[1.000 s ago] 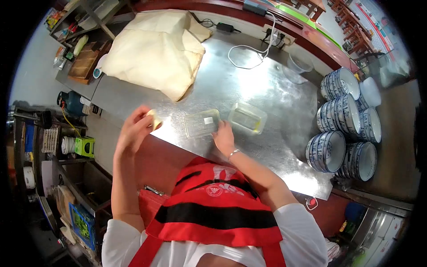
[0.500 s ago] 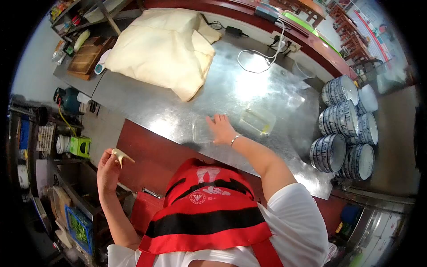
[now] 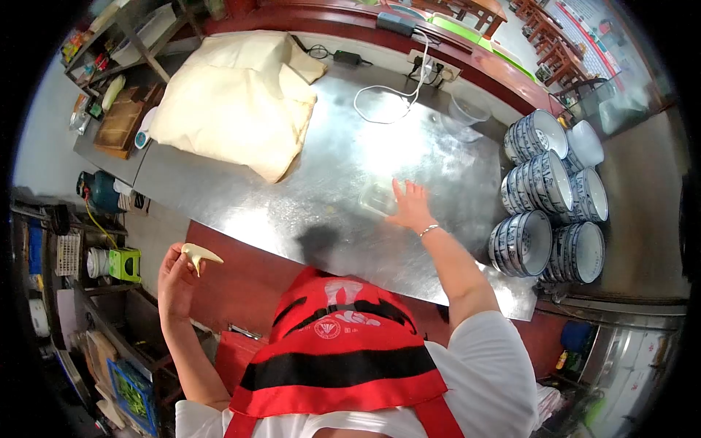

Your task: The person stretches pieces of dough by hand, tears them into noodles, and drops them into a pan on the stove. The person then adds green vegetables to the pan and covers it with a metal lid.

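My left hand is raised in front of the table's near edge, fingers pinched on a pale cream, limp, pointed piece that looks like dough. Over the steel table, my right hand reaches out with fingers spread and a bracelet on the wrist. A clear shallow plastic container lies at its fingers and is partly covered by it. Whether the fingers touch its rim I cannot tell. A large cream cloth is draped in a heap farther back.
Stacks of blue-and-white bowls stand at the table's right end. A clear tub and a white cable lie near the back wall. At the left are a wooden board and a shelf.
My right hand has moved right across the table. Two clear containers showed apart before; now only one outline is visible by the hand. My left hand keeps its pinch; the view has shifted slightly.
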Action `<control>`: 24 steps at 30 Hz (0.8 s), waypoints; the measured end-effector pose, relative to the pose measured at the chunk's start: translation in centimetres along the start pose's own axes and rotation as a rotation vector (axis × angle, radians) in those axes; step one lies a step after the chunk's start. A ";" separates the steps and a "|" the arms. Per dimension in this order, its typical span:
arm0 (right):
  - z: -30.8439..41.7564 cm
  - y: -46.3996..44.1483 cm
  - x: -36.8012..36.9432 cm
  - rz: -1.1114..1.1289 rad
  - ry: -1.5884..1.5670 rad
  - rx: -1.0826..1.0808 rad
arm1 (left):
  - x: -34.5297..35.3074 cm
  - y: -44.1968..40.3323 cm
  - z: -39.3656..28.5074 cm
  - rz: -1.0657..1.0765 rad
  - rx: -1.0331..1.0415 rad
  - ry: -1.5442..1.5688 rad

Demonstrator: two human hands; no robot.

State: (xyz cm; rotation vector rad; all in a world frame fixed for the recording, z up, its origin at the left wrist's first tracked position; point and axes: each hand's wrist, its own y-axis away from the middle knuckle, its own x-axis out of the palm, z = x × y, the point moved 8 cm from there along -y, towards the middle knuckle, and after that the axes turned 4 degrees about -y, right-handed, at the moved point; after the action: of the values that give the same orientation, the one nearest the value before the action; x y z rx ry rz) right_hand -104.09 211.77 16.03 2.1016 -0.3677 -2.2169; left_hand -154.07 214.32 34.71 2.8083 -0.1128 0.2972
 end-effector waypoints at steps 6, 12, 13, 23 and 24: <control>-0.4 -0.5 1.7 -0.052 -0.050 -0.017 | 7.9 1.0 -0.6 0.125 0.089 0.016; -0.6 3.0 -0.5 -0.169 -0.142 -0.107 | 15.3 2.3 0.2 0.200 0.075 0.065; -0.7 4.2 -0.6 -0.172 -0.154 -0.115 | 16.9 2.7 0.3 0.230 0.067 0.071; -4.6 20.5 2.4 -0.113 -0.307 0.113 | 31.4 6.7 6.5 0.701 -0.233 0.030; -5.1 21.2 2.6 -0.096 -0.344 0.154 | 32.6 6.7 6.8 0.723 -0.244 0.023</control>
State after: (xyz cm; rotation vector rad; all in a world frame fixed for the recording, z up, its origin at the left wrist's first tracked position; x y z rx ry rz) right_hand -101.65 190.06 17.85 1.8318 -0.4792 -2.6933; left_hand -121.74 204.35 37.41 2.4171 -1.0844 0.4351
